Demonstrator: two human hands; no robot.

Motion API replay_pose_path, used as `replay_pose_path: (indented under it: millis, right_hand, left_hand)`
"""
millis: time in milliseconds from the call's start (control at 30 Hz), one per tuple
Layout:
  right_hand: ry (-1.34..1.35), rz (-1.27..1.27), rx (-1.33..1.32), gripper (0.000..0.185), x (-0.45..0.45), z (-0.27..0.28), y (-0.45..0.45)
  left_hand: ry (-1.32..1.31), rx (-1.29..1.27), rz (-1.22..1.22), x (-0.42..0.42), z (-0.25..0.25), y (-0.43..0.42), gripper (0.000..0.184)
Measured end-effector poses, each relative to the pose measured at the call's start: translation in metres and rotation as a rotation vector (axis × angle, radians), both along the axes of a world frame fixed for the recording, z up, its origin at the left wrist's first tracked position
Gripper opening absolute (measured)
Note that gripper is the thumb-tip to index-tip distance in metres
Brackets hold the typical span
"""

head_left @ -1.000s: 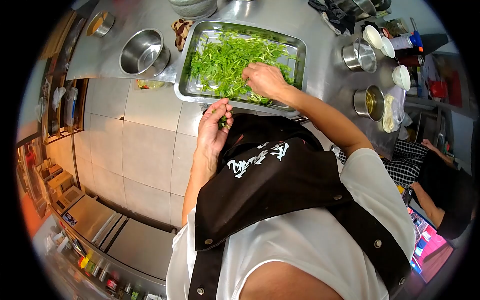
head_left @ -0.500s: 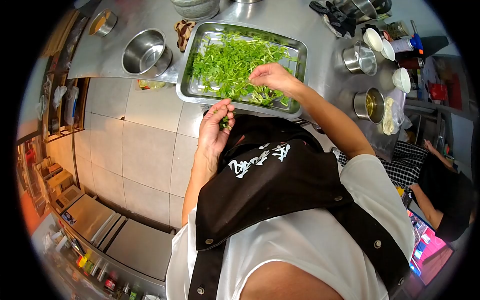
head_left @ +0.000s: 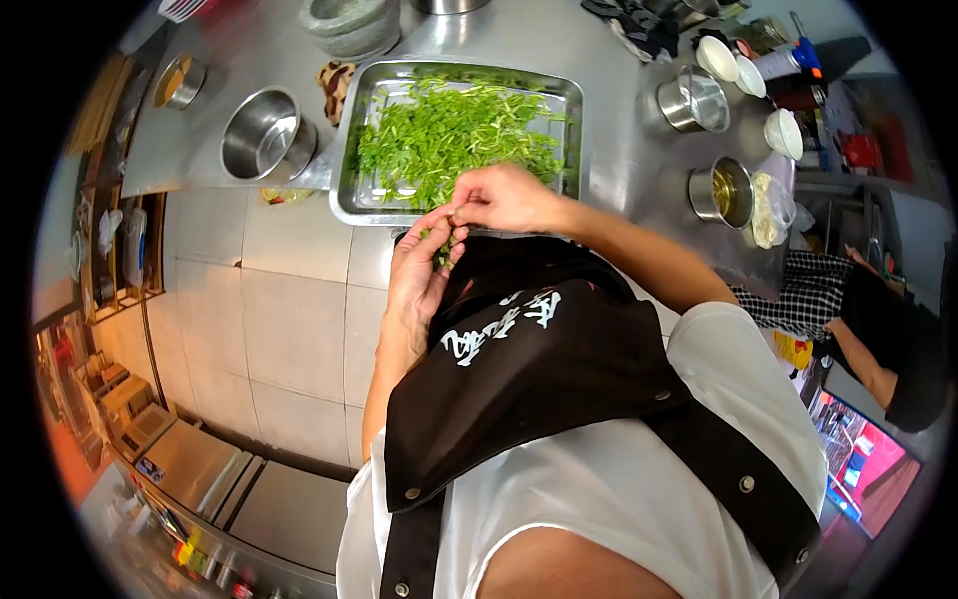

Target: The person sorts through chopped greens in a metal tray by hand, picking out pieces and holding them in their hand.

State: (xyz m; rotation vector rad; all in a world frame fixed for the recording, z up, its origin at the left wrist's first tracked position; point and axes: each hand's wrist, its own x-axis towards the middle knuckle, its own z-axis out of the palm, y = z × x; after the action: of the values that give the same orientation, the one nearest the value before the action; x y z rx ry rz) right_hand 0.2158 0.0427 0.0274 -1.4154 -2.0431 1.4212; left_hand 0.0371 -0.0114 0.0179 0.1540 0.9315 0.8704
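Fingers (head_left: 430, 239) hold greens (head_left: 443, 256) before tray (head_left: 576, 112); cloth (head_left: 335, 92), pot (head_left: 267, 142) left, mortar (head_left: 351, 32) beyond.

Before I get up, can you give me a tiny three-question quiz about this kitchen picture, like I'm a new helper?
1. Pick one: what lies in the metal tray?
a) eggs
b) leafy greens
c) tomatoes
2. True or false: the left hand and the right hand are close together.
3. Count: how many white bowls can you see on the right side of the picture?

Key: 1. b; 2. true; 3. three.
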Motion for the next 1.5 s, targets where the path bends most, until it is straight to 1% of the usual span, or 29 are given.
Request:
replay_pose_path:
  millis: [33, 67, 133, 167, 267, 300, 333, 367, 400, 433, 500, 533, 633, 733, 767, 867, 900, 1000, 1100, 1200, 1233, 1333, 1433, 1500]
  right_hand:
    - [-0.082, 0.01, 0.22, 0.016, -0.004, 0.007, -0.004]
    - [-0.093, -0.005, 0.354, 0.014, -0.007, 0.011, -0.01]
    - [-0.083, 0.013, 0.365, 0.014, -0.01, 0.018, -0.014]
    - [-0.125, 0.048, 0.39, 0.01, -0.01, 0.021, -0.014]
    - [0.134, 0.034, 0.126, 0.007, 0.008, 0.006, -0.002]
    - [0.126, -0.047, 0.122, 0.011, 0.021, 0.005, 0.008]
    - [0.18, -0.192, 0.057, 0.013, 0.035, -0.001, 0.022]
    - [0.102, -0.306, 0.112, 0.015, 0.051, -0.008, 0.033]
    - [-0.033, -0.339, 0.181, 0.018, 0.07, -0.021, 0.047]
    - [-0.15, -0.336, 0.243, 0.023, 0.081, -0.021, 0.053]
    - [-0.08, -0.329, 0.2, 0.027, 0.093, -0.045, 0.059]
    - [-0.044, -0.325, 0.178, 0.03, 0.092, -0.046, 0.058]
    - [-0.233, -0.306, 0.186, 0.036, 0.081, -0.046, 0.052]
    - [0.149, -0.342, -0.113, 0.041, 0.078, -0.042, 0.053]
    - [0.092, -0.397, -0.011, 0.042, 0.082, -0.042, 0.055]
    - [0.056, -0.45, 0.123, 0.044, 0.093, -0.042, 0.063]
    - [0.014, -0.423, 0.097, 0.044, 0.096, -0.041, 0.063]
    - [0.064, -0.375, 0.036, 0.036, 0.086, -0.054, 0.053]
    - [0.133, -0.358, -0.266, 0.038, 0.065, -0.014, 0.045]
    - [0.112, -0.459, 0.071, 0.037, 0.076, -0.035, 0.053]
    - [0.077, -0.487, 0.092, 0.035, 0.078, -0.032, 0.055]
    - [0.054, -0.429, 0.112, 0.033, 0.084, -0.042, 0.053]
    - [0.003, -0.356, 0.032, 0.033, 0.072, -0.043, 0.043]
    - [-0.048, -0.333, 0.053, 0.037, 0.061, -0.035, 0.037]
  left_hand:
    - [0.005, 0.005, 0.001, 0.001, -0.001, -0.001, 0.022]
    - [0.011, 0.009, 0.004, 0.001, -0.002, -0.002, 0.022]
    - [0.037, -0.014, 0.013, 0.001, -0.007, -0.003, 0.02]
    - [0.045, -0.022, 0.02, 0.0, -0.01, -0.005, 0.019]
    - [0.027, -0.023, 0.047, -0.001, -0.01, -0.004, 0.016]
    - [0.015, -0.022, 0.058, -0.002, -0.01, -0.004, 0.016]
    - [0.003, -0.019, 0.066, -0.003, -0.011, -0.004, 0.016]
    - [-0.008, -0.016, 0.072, -0.005, -0.013, -0.004, 0.016]
    - [-0.021, -0.011, 0.075, -0.006, -0.014, -0.004, 0.016]
    - [-0.022, -0.011, 0.076, -0.006, -0.014, -0.004, 0.016]
    - [-0.026, -0.014, 0.076, -0.005, -0.014, -0.004, 0.016]
    - [-0.023, -0.016, 0.075, -0.005, -0.013, -0.004, 0.016]
    - [-0.018, -0.022, 0.073, -0.004, -0.012, -0.003, 0.016]
    - [-0.017, -0.022, 0.076, -0.006, -0.011, -0.003, 0.016]
    - [-0.018, -0.019, 0.078, -0.006, -0.012, -0.003, 0.016]
    - [-0.021, -0.019, 0.076, -0.006, -0.014, -0.004, 0.017]
    - [-0.022, -0.019, 0.072, -0.006, -0.014, -0.004, 0.017]
    - [-0.021, -0.017, 0.078, -0.005, -0.013, -0.004, 0.017]
    - [-0.012, -0.024, 0.072, -0.005, -0.012, -0.003, 0.017]
    - [-0.023, -0.026, 0.069, -0.006, -0.012, -0.003, 0.017]
    - [-0.026, -0.022, 0.068, -0.006, -0.013, -0.003, 0.017]
    - [-0.035, -0.013, 0.067, -0.006, -0.014, -0.003, 0.017]
    - [-0.036, -0.016, 0.071, -0.006, -0.014, -0.003, 0.017]
    - [-0.043, -0.018, 0.072, -0.006, -0.015, -0.003, 0.017]
